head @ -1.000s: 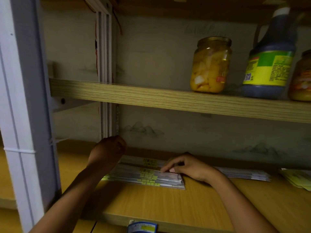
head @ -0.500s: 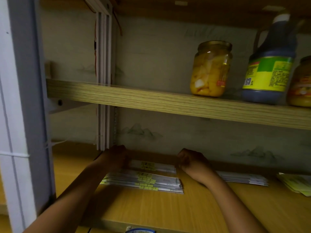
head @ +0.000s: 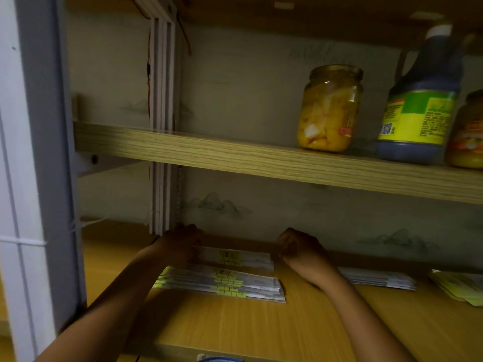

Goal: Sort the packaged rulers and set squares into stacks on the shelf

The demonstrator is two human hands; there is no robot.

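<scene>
Both hands are sitting deep on the lower shelf (head: 235, 330), one at each end of the rear stack of packaged rulers (head: 235, 258) lying along the back wall. Left hand (head: 180, 242) is curling round that stack's left end, gripping it as far as the dim light shows. Right hand (head: 300, 246) is curling in at the right end, fingers bent and touching the pack edge; it is reading as a pinch, though the fingertips are hiding in shadow. The stack is lying flat, not lifted. Just in front of it, a thicker front stack of packaged rulers (head: 224, 283) with yellow-green labels is lying flat and slightly fanned, with neither hand touching it. Right of the right forearm, a third flat stack (head: 379, 279) is sitting apart from the first two. Yellow-green packets (head: 460, 284) are lying at the far right edge, contents too blurred to tell. On the upper shelf (head: 235, 155), a jar of yellow fruit (head: 329, 108), a dark bottle with a green-yellow label (head: 418, 111) and a second jar (head: 467, 131) cut by the frame are standing upright in a row. A white-grey post (head: 34, 178) is running up the left side.
</scene>
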